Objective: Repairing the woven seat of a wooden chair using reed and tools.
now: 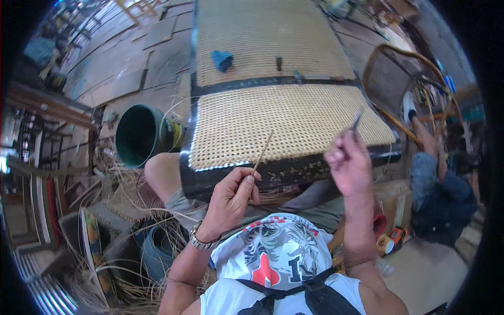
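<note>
A thin, light-brown cane strip (264,150) is pinched between the thumb and fingers of my left hand (233,191), pointing up and away. My right hand (349,163), raised to the right and slightly blurred, grips a small dark pointed tool (358,118); its exact kind is unclear. Beyond both hands lies a woven cane panel (278,121) set in a black frame (210,181). Small light cane scraps (294,170) are scattered along the frame's near edge, between my hands. Neither hand seems to touch the weave.
A blue cloth (222,60) and a small dark object (279,63) lie on the panel's far section. To the left stands a green bucket (131,134), with loose cane strips (123,181) below it. At right, a person (438,194) sits near a woven-back chair (386,73).
</note>
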Motion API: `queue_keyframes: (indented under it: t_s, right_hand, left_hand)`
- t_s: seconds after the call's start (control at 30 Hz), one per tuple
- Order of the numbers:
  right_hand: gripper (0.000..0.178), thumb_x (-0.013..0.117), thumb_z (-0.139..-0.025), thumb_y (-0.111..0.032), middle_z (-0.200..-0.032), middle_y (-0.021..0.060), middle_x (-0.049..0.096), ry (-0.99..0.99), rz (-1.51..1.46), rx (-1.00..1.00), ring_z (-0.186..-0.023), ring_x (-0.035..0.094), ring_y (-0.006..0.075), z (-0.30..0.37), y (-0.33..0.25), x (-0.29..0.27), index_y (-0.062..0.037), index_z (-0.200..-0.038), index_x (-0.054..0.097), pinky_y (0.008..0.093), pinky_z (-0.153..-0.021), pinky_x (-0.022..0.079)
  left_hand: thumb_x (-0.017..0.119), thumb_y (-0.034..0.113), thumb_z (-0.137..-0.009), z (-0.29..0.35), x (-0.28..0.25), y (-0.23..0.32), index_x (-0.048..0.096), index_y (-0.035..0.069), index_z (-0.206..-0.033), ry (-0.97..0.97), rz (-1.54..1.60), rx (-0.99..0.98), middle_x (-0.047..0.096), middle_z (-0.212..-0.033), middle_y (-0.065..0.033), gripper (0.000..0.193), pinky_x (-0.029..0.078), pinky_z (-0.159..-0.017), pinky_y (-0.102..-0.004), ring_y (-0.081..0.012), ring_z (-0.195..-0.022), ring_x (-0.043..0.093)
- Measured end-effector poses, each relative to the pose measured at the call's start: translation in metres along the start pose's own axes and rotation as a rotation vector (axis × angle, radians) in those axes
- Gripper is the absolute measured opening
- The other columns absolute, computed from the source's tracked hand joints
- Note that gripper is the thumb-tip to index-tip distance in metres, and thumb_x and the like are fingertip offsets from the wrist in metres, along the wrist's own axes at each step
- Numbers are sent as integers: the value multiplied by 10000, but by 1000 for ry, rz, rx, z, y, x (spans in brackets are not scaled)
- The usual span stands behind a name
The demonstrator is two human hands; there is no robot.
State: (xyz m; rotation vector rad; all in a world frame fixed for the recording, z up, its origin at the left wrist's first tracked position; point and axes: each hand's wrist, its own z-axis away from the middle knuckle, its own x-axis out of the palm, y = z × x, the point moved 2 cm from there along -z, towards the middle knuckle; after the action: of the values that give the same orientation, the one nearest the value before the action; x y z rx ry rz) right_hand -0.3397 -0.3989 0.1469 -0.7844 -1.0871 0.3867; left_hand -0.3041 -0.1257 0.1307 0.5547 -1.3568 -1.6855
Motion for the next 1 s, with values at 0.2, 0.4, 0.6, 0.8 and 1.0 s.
queue_keyframes:
  t_s: [0.2, 0.4, 0.6, 0.8, 1.0]
  right_hand:
    - [177, 453, -1091, -217, -792, 31, 555, -202, 300, 152, -589, 461, 66, 11, 27, 40, -69, -1135, 538, 208, -514, 394]
    - [147, 581, -1032, -214, -800, -10, 597, 509, 447, -172, -661, 547, 78, 100, -40, -185, -74, -997, 615, 253, -622, 465]
    - [111, 692, -870, -120, -835, 76, 694, 879, 1195, 534, -781, 656, 186, 250, 60, -319, -31, -936, 694, 360, -692, 512]
    - [217, 664, -883, -165, -962, 228, 709, 800, 1564, 410, -910, 690, 394, 266, 109, -298, -10, -1033, 686, 441, -804, 539]
    - [415, 661, -905, -231, -1099, 253, 691, 981, 1408, 606, -1091, 658, 396, 313, 60, -313, -15, -1255, 602, 463, -938, 508]
  left_hand:
    - [487, 174, -1079, 19, -24, -2, 600, 36, -1144, 241, 39, 32, 558, -707, 23, 189, 309, -532, -189, -17, -598, 418]
    - [494, 192, -1080, -14, 6, -8, 620, 39, -1131, 184, -137, 19, 505, -654, 38, 204, 290, -521, -191, -24, -571, 406]
    - [490, 187, -1087, -48, 34, -2, 614, 13, -1126, -44, -337, 75, 533, -672, 20, 217, 358, -538, -200, -45, -593, 467]
    - [533, 75, -1047, -51, 47, 16, 630, -11, -1140, -236, -1056, 238, 592, -759, -26, 159, 447, -614, -243, -98, -671, 560]
    - [505, 96, -1063, -47, 43, 13, 627, -3, -1110, -200, -837, 130, 578, -745, -13, 165, 437, -621, -228, -81, -667, 540]
